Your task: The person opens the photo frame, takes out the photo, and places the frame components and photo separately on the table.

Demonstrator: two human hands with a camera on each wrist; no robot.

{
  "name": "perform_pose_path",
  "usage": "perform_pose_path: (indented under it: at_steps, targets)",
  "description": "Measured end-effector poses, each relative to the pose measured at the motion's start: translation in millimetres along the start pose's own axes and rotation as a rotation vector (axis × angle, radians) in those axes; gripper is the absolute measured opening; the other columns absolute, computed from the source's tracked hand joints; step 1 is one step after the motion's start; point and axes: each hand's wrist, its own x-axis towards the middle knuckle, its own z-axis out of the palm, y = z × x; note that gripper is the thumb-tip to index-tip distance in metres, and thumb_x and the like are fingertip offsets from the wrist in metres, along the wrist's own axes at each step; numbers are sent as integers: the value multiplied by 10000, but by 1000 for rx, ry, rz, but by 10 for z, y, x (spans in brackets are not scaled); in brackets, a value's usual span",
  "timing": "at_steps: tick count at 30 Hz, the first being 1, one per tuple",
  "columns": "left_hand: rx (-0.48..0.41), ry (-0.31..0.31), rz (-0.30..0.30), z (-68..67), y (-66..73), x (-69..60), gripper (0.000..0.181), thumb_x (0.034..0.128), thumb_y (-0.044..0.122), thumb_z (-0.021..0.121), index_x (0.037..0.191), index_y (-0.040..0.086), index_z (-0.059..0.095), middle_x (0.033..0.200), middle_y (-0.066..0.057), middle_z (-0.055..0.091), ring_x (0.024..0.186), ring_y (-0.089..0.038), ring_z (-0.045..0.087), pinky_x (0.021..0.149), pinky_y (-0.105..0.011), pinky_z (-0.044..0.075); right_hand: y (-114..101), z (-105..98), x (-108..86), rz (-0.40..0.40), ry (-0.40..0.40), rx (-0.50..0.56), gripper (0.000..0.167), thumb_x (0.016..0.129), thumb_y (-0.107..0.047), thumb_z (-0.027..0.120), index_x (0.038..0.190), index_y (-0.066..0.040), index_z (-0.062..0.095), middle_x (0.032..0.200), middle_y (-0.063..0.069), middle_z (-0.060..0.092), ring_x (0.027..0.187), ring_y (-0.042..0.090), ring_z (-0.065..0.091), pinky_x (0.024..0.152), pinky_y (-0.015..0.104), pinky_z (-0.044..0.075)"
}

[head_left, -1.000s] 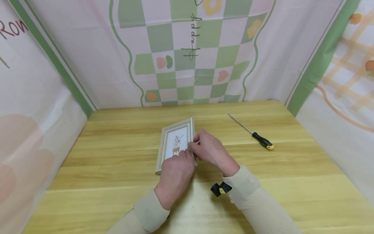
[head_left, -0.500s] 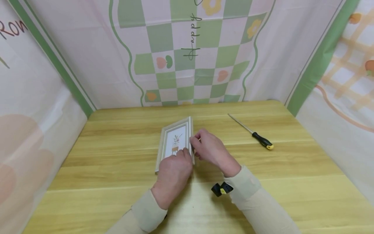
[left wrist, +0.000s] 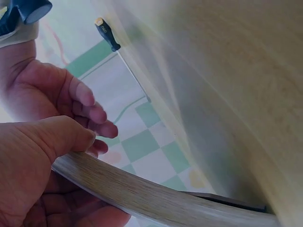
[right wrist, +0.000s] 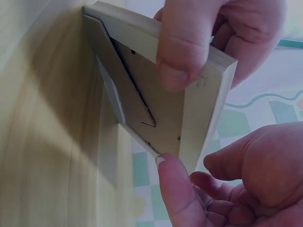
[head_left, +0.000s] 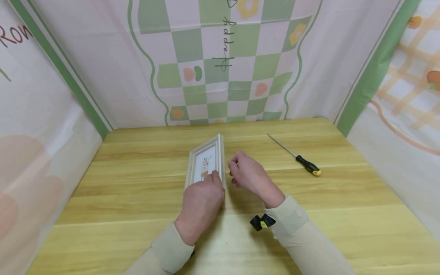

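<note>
A pale picture frame (head_left: 220,156) with a plant print is tilted up from the table, its face toward the left. My left hand (head_left: 202,200) grips the near right corner; in the right wrist view its thumb presses on the frame's back (right wrist: 165,106), where a flat stand strip lies. Just right of the frame is my right hand (head_left: 251,173), with loosely bent fingers that hold nothing. In the left wrist view the right hand (left wrist: 57,90) is beyond the frame's edge (left wrist: 128,189). Whether a right fingertip touches the frame is unclear in the right wrist view.
A screwdriver (head_left: 308,165) with a black and yellow handle lies on the wooden table (head_left: 137,214), to the right of the hands. Patterned cloth (head_left: 216,91) hangs behind the table and along both sides. A black device (head_left: 262,222) is at the right wrist.
The frame has turned more upright and shifted slightly left with my left hand. My right hand has come away to the right, leaving a gap in the head view.
</note>
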Motion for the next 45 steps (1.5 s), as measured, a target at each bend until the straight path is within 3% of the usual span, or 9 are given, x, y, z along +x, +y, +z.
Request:
perform_pose_path:
  at_steps: [9, 17, 23, 30, 35, 45]
  targets:
    - [8, -7, -5, -41, -33, 22, 328, 870, 195, 718, 1135, 6, 759, 686, -25, 682, 397, -104, 500, 324, -302, 391, 3, 19, 23, 24, -24, -54, 218, 1099, -220, 432, 1132, -65, 581, 952, 109, 687, 685, 175, 676, 634, 318, 576]
    - [-24, -21, -37, -68, -61, 40, 475, 863, 341, 750, 1196, 2, 745, 727, -36, 715, 384, -72, 453, 330, -261, 377, 26, 27, 38, 22, -51, -105, 290, 1093, -212, 454, 1269, -31, 597, 874, 60, 676, 683, 157, 674, 654, 315, 561]
    - [-15, 18, -54, -75, -72, 56, 507, 851, 299, 739, 1253, -9, 725, 738, -40, 724, 369, -59, 405, 325, -248, 349, 23, 31, 61, 20, -80, -161, 390, 1092, -246, 465, 1384, -10, 568, 844, 40, 682, 677, 142, 668, 682, 320, 545]
    - [-38, 48, -62, -72, -88, 63, 515, 849, 262, 735, 1274, -27, 706, 713, -31, 705, 367, -52, 398, 327, -244, 333, 26, 36, 70, 12, -95, -193, 403, 1084, -239, 496, 1400, 0, 568, 1083, 107, 726, 701, 133, 670, 760, 356, 562]
    - [-63, 81, -69, -72, -103, 77, 538, 823, 241, 748, 1282, -34, 697, 705, -31, 692, 369, -49, 418, 328, -252, 372, 31, 40, 64, 5, -107, -212, 418, 1074, -232, 527, 1408, 18, 563, 1139, 136, 736, 702, 130, 675, 834, 395, 572]
    - [-84, 83, -86, -102, -128, 99, 527, 833, 186, 725, 1306, -43, 677, 757, -17, 708, 373, -45, 414, 331, -245, 371, 49, 76, 79, 6, -121, -227, 441, 1070, -232, 554, 1429, 25, 552, 1035, 95, 727, 727, 146, 665, 882, 428, 564]
